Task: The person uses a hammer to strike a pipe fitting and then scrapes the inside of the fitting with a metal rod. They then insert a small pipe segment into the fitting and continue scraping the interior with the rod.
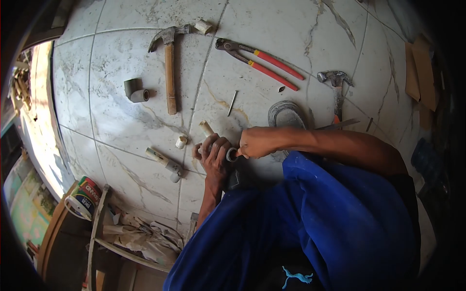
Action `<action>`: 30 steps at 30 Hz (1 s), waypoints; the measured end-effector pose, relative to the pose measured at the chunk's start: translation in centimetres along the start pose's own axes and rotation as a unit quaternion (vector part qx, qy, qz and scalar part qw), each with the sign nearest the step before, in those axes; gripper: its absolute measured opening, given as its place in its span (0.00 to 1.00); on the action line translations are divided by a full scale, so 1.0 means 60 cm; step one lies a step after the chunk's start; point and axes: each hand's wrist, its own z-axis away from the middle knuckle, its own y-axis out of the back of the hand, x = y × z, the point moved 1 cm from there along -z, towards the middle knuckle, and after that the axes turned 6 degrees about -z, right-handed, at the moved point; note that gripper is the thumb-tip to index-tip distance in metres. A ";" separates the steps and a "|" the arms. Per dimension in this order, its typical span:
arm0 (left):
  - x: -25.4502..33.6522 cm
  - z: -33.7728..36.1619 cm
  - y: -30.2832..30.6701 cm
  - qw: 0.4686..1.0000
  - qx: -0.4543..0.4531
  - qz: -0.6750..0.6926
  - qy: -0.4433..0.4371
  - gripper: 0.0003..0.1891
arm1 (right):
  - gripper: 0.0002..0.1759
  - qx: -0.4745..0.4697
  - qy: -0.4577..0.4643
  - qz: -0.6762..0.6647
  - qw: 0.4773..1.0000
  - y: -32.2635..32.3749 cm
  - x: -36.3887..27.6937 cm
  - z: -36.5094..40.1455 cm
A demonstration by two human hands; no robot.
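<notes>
My left hand (pixel 214 154) is closed round a grey pipe fitting (pixel 231 154), whose round opening faces right. From its upper end a short cream pipe piece (pixel 206 128) sticks out. At the opening, my right hand (pixel 252 143) is closed with a fingertip at or inside the rim; whether it holds anything small is hidden. Left of my hands lie a small cream pipe ring (pixel 181 142) and a second grey fitting with a pipe (pixel 165 165). A grey elbow (pixel 137 91) rests farther up left, and a metal nail or punch (pixel 233 103) lies above my hands.
A wooden-handled hammer (pixel 169 72), red-handled pincers (pixel 262 62) and another hammer (pixel 337 89) lie on the tiled floor. A sandal (pixel 286 112) is partly behind my right arm. A paint can (pixel 83 198) stands lower left, beside a wooden frame (pixel 98 225). Cardboard (pixel 421 72) lies at right.
</notes>
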 end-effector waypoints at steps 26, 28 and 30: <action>0.025 0.018 0.059 0.967 0.154 0.194 0.058 0.16 | 0.15 0.198 0.204 0.306 0.909 -0.001 -0.104 0.181; 0.028 0.015 0.065 0.967 0.159 0.191 0.062 0.15 | 0.14 0.194 0.211 0.296 0.911 -0.001 -0.105 0.182; 0.030 0.016 0.068 0.966 0.163 0.189 0.066 0.15 | 0.14 0.190 0.218 0.285 0.914 -0.002 -0.106 0.182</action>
